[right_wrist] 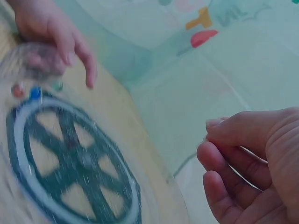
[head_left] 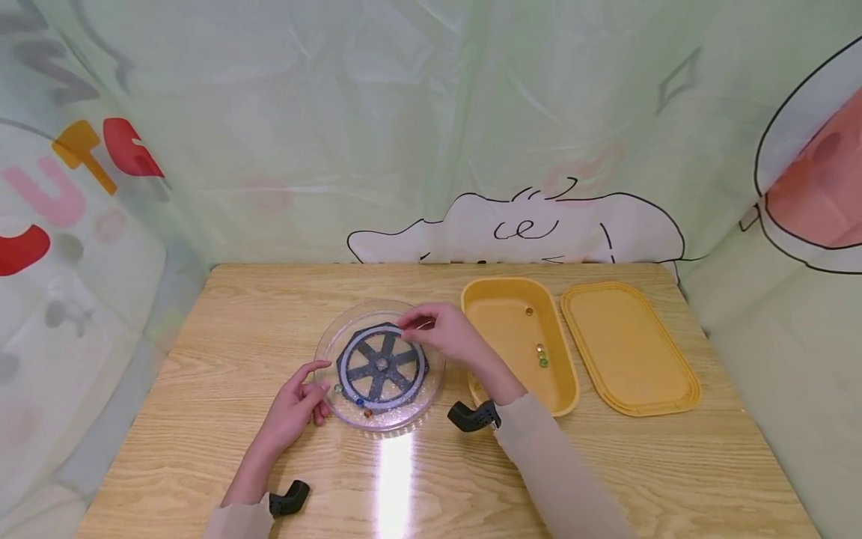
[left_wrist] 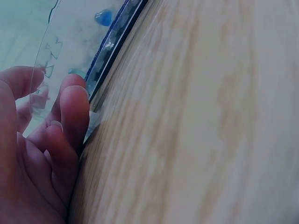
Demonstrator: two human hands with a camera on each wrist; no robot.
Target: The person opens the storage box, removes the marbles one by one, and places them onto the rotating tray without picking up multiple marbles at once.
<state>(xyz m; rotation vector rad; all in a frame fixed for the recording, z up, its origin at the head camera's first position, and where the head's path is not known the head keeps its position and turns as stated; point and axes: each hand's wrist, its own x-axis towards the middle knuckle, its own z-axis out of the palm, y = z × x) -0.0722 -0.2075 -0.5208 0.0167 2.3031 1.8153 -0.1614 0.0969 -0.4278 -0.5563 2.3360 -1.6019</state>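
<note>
A round clear plastic dish (head_left: 384,429) sits on the table, with a dark, spoked wheel shape (head_left: 381,365) ringed in pale grey at its middle. A green marble (head_left: 338,388), a blue marble (head_left: 360,403) and a red-orange marble (head_left: 367,412) lie along its near left side. My left hand (head_left: 292,410) is at the dish's left rim, fingers loosely bent. Over the dish's far right side, my right hand (head_left: 441,333) pinches thumb and index finger together. A small shiny bit shows between those fingertips in the right wrist view; the rest is hidden.
Right of the dish stands a yellow tub (head_left: 569,389) with several marbles (head_left: 542,359) inside. A flat yellow lid (head_left: 629,348) lies beside it. A printed curtain (head_left: 323,150) hangs along the table's back and sides. Black wrist cameras (head_left: 289,498) sit on both wrists.
</note>
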